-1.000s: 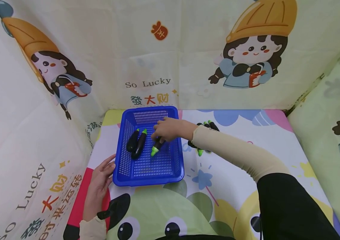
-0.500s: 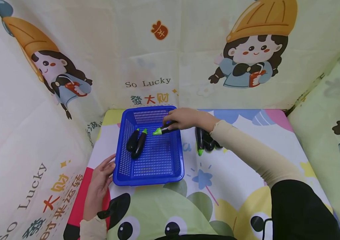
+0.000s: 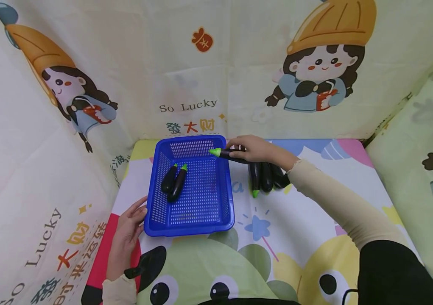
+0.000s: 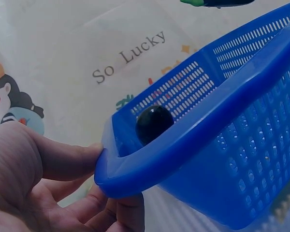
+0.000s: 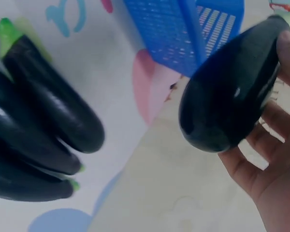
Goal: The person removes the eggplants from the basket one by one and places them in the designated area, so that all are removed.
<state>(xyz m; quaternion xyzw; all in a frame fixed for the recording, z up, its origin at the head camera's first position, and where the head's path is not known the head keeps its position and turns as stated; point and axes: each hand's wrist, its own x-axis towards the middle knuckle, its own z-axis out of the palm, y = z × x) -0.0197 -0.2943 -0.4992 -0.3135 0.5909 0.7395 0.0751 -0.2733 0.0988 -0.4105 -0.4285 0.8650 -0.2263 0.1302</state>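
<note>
A blue plastic basket (image 3: 197, 214) with slotted walls stands on the table, and two dark eggplants (image 3: 178, 185) with green tips lie inside it on the left. My left hand (image 3: 126, 233) holds its left rim; the left wrist view shows the thumb on the rim (image 4: 150, 171) with fingers underneath. Over the basket's far right edge, my right hand (image 3: 256, 149) grips another eggplant (image 3: 222, 153), green end pointing left into the basket. In the right wrist view, thumb and fingers wrap that eggplant (image 5: 232, 92), held apart from the basket.
Right of the basket, three eggplants (image 3: 266, 178) lie side by side on the patterned tablecloth (image 3: 296, 216), partly behind the right forearm. A printed cloth wall (image 3: 247, 84) rises behind the table, and others stand on both sides.
My right hand has moved from inside the basket up and rightward to above its right rim, carrying the eggplant. The left hand and the two eggplants in the basket have stayed put.
</note>
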